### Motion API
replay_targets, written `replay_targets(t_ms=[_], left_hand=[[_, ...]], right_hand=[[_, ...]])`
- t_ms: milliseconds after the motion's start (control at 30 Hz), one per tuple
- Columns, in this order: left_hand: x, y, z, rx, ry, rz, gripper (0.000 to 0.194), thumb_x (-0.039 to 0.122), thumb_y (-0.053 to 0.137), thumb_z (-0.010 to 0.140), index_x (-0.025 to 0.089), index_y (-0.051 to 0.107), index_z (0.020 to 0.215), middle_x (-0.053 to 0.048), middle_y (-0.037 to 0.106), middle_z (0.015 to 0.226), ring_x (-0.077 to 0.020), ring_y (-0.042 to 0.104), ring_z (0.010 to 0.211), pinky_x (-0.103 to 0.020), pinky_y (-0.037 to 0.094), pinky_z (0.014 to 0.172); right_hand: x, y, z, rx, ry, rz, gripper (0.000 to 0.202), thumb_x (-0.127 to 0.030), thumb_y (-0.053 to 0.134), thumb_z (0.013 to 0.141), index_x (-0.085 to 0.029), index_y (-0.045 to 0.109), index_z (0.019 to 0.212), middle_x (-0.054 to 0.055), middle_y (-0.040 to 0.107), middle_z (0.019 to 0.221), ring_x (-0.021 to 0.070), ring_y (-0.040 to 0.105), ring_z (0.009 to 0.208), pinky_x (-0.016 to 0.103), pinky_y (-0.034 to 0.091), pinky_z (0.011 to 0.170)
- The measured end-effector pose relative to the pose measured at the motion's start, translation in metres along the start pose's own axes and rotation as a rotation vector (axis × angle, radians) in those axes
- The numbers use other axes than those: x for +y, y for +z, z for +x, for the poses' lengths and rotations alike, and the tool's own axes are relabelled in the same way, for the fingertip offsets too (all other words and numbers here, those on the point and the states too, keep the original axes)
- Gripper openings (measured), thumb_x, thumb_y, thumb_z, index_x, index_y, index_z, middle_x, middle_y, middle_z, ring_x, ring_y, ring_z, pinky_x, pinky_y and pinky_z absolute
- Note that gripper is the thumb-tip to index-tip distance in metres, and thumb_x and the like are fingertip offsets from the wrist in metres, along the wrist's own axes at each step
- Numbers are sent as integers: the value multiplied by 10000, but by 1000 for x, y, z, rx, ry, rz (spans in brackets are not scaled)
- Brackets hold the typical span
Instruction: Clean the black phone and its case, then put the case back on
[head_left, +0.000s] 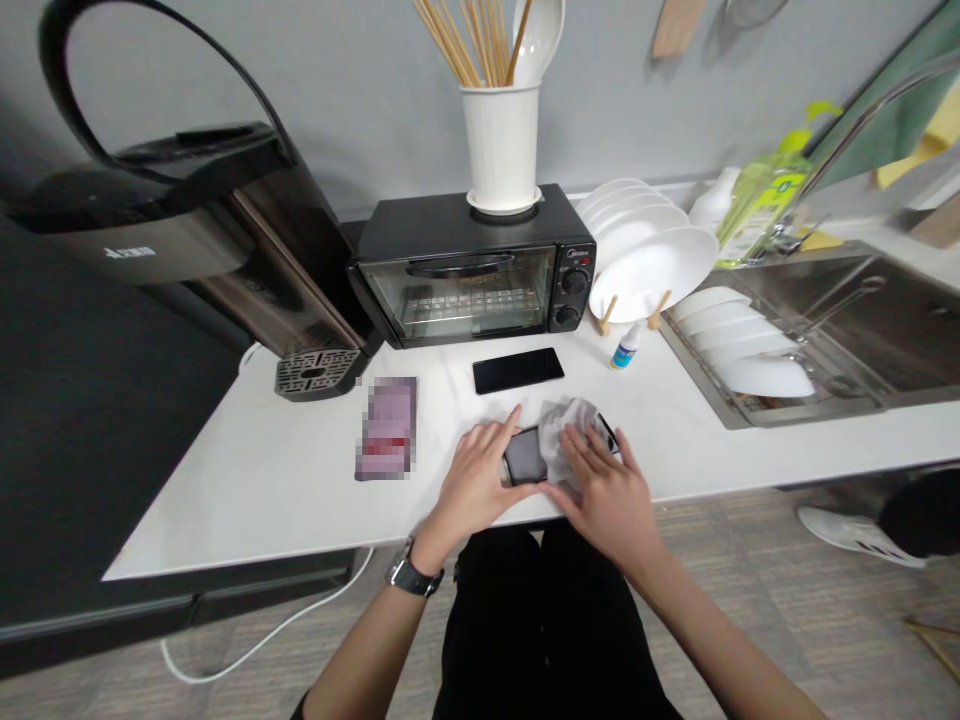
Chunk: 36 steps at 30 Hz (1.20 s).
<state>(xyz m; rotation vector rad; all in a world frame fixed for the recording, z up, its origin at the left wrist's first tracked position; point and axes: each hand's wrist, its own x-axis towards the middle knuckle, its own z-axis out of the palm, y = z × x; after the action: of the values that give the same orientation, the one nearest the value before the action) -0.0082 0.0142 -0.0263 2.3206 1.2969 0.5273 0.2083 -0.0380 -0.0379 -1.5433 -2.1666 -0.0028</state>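
Note:
A dark phone lies on the white counter near its front edge. My left hand rests at the phone's left end, thumb along the near edge and fingers apart. My right hand presses a crumpled grey-white cloth onto the phone's right part, its fingers spread over the cloth. Beyond them lies a second black phone. A small blue-and-white bottle stands further right. To the left is a purple item whose surface is pixelated.
A black toaster oven carries a white cup of chopsticks. A water dispenser stands at the left. White plates are racked beside the sink. A person's shoe shows on the floor at right.

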Motion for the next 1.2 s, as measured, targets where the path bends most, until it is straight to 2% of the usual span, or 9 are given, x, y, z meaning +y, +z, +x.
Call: replay_targets(t_ms=[133,267,367,567,700,800,1033,1100,1200], left_hand=[[-7,2,-3,-5,1,46,1125,225,781,817,289,85,1699,-98,564,1315,-316,487,1160,-451,445,1036],[-4,2,-3,17,-27,21,1088,404,811,850,301,130,1693,-93,576,1314,-318,496,1182,-465,428,1059],[2,2,-1,10,-32,5,1132,474,845,821,330,130,1687,-76,589,1346,-322,503,1208,-481,408,1073],[-4,2,-1,11,-9,29,1075,378,797,862,300,122,1695,-88,567,1284,-312,490,1161,-452,438,1045],[-3,0,-1,17,-22,20,1121,494,836,828,301,146,1690,-86,582,1298,-322,500,1179,-467,426,1055],[2,0,0,13,-25,7,1149,498,856,807,331,133,1684,-70,591,1349,-323,508,1212,-480,406,1074],[-7,2,-2,1,14,43,1043,223,709,870,279,78,1700,-98,567,1256,-308,493,1113,-435,449,1001],[-9,1,-3,6,15,25,1054,270,739,869,278,91,1699,-97,571,1258,-310,495,1117,-439,444,1014],[-5,-1,-2,21,-2,1,1118,418,829,835,321,116,1691,-77,592,1316,-317,505,1177,-460,416,1055]], right_hand=[[-37,10,6,-120,-146,179,634,-627,537,1017,-139,628,1412,146,672,1432,297,623,1356,552,284,1269],[1,6,15,-49,-24,96,492,-526,510,1064,-206,624,1419,110,672,1436,307,626,1354,636,235,1260],[20,0,11,43,87,-24,517,-506,502,1069,-155,614,1432,166,642,1458,356,633,1338,672,217,1248],[-30,7,7,-126,-166,183,585,-597,550,1022,-159,643,1399,142,662,1440,303,614,1368,553,299,1260],[4,2,15,-32,-40,71,458,-507,502,1071,-219,648,1396,114,687,1409,311,642,1335,637,250,1254],[27,-2,12,52,70,-33,490,-494,490,1076,-171,629,1418,148,660,1440,346,647,1322,666,247,1240],[-42,13,10,-107,-140,197,603,-608,576,1002,-150,647,1387,151,673,1426,312,628,1350,548,354,1228],[-35,14,14,-102,-113,193,540,-575,555,1027,-185,645,1390,132,679,1419,307,622,1359,583,320,1237],[5,9,16,-23,3,92,472,-519,489,1074,-225,618,1419,105,666,1443,309,603,1382,650,239,1246]])
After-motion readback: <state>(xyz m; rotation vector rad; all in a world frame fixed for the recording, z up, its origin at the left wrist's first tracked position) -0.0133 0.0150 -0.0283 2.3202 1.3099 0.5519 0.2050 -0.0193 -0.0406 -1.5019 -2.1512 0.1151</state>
